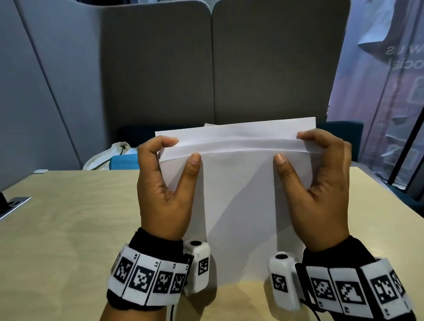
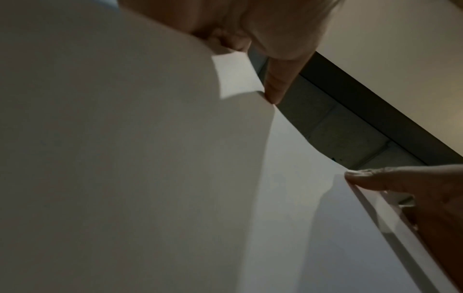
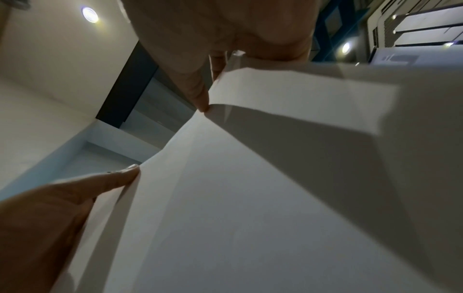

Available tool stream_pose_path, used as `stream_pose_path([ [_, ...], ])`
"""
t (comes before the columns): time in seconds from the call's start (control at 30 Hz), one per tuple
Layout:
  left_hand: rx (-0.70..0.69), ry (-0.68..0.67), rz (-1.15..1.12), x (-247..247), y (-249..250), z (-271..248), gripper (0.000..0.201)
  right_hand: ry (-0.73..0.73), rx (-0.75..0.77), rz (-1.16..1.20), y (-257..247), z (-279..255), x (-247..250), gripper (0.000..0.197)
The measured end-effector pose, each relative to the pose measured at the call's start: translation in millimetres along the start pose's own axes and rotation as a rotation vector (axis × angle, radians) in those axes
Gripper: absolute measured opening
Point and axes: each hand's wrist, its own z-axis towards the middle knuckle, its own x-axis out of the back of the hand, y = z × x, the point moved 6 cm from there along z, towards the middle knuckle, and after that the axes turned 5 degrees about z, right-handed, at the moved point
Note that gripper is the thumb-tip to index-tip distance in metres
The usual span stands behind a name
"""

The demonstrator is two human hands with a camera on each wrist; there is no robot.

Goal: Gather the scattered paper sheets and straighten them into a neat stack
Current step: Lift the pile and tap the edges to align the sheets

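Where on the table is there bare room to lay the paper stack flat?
Bare wood lies left of the left hand, up to the power socket strip at the table's left edge, and right of the right hand toward the right edge. The middle is taken: both hands hold the paper sheets upright there.

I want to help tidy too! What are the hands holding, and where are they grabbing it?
The paper sheets: left hand grips their left edge near the top, right hand their right edge.
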Motion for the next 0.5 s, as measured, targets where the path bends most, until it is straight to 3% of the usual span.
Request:
stream_pose_path([
  [0.37,-0.080,-0.015,0.022,-2.7,6.7,-1.8,0.030,-0.042,-0.024,0.022,4.0,-4.8,3.5,0.037],
  [0.5,-0.100,0.003,0.074,-2.2,5.8,-2.3,0.018,-0.061,-0.037,0.035,5.7,-4.9,5.1,0.036],
])
